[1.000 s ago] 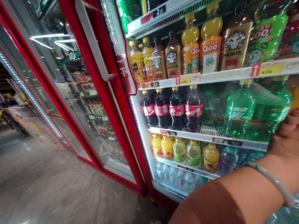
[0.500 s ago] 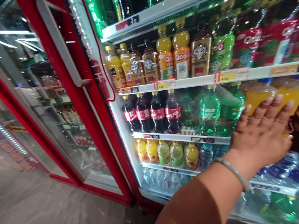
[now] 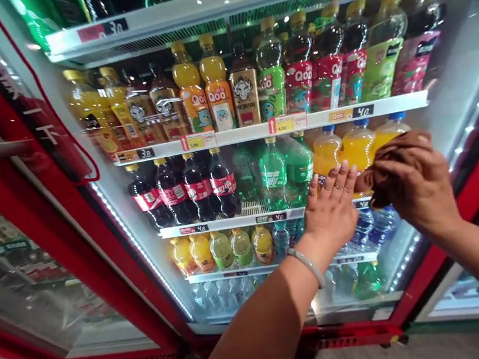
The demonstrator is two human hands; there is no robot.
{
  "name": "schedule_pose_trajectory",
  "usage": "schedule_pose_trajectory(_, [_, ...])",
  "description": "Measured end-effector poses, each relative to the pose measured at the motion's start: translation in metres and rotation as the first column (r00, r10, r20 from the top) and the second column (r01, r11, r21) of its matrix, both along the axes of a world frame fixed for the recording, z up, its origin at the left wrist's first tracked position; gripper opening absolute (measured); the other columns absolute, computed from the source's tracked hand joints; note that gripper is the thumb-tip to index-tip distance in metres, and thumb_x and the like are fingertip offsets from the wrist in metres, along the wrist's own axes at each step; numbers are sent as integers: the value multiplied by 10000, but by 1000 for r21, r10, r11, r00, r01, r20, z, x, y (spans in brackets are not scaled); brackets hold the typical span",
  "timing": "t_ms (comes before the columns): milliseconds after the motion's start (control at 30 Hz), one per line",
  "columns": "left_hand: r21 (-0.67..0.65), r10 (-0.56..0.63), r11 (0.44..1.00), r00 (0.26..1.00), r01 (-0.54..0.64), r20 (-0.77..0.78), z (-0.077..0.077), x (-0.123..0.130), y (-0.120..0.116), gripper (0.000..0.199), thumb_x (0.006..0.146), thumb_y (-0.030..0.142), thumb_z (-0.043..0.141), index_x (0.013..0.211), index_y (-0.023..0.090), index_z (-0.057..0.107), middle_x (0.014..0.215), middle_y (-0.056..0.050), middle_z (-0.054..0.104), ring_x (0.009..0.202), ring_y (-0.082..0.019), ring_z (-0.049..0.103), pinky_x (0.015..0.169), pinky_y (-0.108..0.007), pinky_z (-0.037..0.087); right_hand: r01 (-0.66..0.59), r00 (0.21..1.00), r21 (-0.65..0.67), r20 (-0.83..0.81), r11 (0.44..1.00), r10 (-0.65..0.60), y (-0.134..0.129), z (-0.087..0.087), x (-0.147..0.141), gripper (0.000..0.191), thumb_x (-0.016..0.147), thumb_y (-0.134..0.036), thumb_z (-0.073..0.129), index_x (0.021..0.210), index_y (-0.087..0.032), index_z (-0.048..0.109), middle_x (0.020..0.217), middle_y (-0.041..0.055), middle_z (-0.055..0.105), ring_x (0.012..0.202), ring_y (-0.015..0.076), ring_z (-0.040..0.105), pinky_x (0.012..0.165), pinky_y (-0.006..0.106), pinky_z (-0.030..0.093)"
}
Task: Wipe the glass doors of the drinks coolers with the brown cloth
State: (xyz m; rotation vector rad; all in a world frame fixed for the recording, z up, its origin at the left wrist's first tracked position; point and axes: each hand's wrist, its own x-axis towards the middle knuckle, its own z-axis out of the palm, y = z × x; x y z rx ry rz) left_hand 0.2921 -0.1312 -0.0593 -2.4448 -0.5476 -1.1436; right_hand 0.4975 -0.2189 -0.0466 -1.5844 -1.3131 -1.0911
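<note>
Head view: the right hand [image 3: 428, 190] is bunched around a brown cloth [image 3: 380, 185], in front of the orange bottles [image 3: 359, 147]. The left hand [image 3: 332, 211] is just beside it, fingers straight and nothing seen in them; its palm is hidden. Whether cloth or fingertips touch the bottles, I cannot tell. A loose fold could snag a blue cap [image 3: 361, 123] and tip a bottle; a sideways sweep of the left hand might knock the green bottles [image 3: 273, 175].
</note>
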Motion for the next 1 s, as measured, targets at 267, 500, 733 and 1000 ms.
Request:
schedule_pose_trajectory(267, [88, 104, 990, 991, -111, 80, -26, -5, -9, 847, 923, 328, 562, 1683, 137, 242, 1773, -37, 246, 1671, -213, -34, 1365, -477, 189, 61, 926, 220, -377, 974, 27, 3, -97, -29, 627, 796, -399, 652, 1392, -249, 530, 1534, 193, 335, 1512, 401, 323, 1223, 658, 288])
schedule_pose_trajectory(500, [77, 107, 991, 992, -112, 64, -69, -8, -12, 842, 882, 341, 614, 1652, 142, 335, 1767, -52, 264, 1660, -221, -127, 1377, -493, 58, -105, 975, 33, -193, 994, 110, -3, -83, -41, 332, 923, -349, 595, 1246, -291, 652, 1405, 128, 471, 1504, 339, 365, 1241, 605, 295])
schedule_pose_trajectory(733, [46, 135, 989, 983, -142, 121, -91, 3, -16, 860, 868, 339, 643, 1652, 153, 342, 1763, -84, 267, 1659, -262, -134, 1340, -533, -125, 53, 918, 204, -395, 978, 33, -3, -161, -39, 620, 848, -324, 672, 1443, -243, 516, 1546, 203, 335, 1510, 393, 338, 1220, 661, 309])
schedule_pose_trajectory(1000, [77, 92, 992, 993, -98, 74, -124, -1, -15, 826, 881, 315, 619, 1645, 134, 363, 1761, -56, 275, 1659, -249, -126, 1351, -475, -126, -90, 980, 111, -168, 990, 108, -1, -136, -37, 408, 868, -239, 647, 1273, -284, 647, 1415, 125, 443, 1524, 358, 338, 1242, 623, 297])
